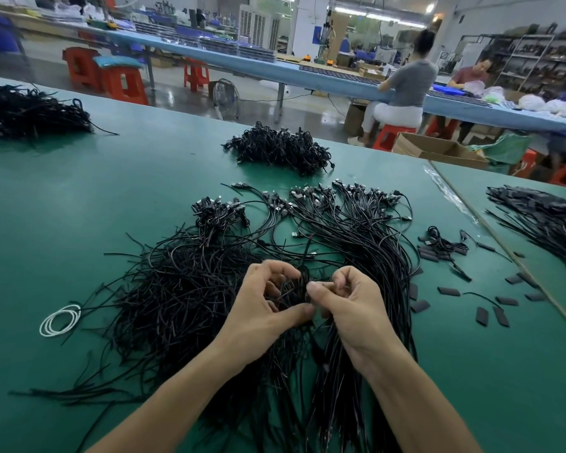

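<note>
Green table [79, 223], left hand [262, 315] and right hand [350, 308] curled inward, each grip pinching black cables [290, 291]

No text, label or number is legible anywhere (the background is too blurred).

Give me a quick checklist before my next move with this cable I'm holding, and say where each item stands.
1. Left hand grips the black cable: ok.
2. Right hand pinches it too: ok.
3. It is untangled from the loose wire pile: cannot tell.
4. Black sleeve pieces lie in view to the right: ok.
5. Green table has bare space to set it down: ok.
</note>
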The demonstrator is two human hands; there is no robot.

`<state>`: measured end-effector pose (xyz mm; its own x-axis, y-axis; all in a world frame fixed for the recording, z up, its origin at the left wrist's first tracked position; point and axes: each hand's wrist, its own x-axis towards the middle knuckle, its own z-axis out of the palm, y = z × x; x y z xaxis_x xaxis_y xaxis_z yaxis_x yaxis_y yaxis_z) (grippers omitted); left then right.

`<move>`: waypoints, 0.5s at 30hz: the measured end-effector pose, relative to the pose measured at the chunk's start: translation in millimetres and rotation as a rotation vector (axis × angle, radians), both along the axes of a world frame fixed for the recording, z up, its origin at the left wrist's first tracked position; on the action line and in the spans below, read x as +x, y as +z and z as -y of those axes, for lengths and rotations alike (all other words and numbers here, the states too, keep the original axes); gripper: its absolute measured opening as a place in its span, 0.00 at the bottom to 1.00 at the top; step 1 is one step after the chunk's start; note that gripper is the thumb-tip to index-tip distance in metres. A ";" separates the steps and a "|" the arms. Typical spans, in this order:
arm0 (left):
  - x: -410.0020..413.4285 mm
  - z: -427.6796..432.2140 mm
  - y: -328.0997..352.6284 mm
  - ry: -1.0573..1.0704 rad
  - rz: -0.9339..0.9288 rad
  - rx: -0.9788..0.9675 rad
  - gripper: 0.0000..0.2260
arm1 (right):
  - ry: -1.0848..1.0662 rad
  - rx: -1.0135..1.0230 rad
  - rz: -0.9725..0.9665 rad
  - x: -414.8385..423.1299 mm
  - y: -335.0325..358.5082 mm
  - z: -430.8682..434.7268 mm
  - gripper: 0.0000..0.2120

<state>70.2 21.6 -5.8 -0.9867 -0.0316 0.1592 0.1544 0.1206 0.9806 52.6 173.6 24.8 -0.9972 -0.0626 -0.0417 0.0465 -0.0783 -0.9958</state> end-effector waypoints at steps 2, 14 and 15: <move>-1.3 -1.6 -0.9 0.058 -0.029 -0.019 0.21 | 0.003 0.012 -0.023 1.4 0.1 0.4 0.18; -12.6 6.9 11.6 -0.050 0.029 0.428 0.08 | 0.155 -0.042 0.018 8.5 -2.6 3.6 0.19; -11.1 7.3 14.9 -0.086 0.031 0.475 0.07 | 0.160 -0.064 0.034 8.2 -3.0 3.5 0.19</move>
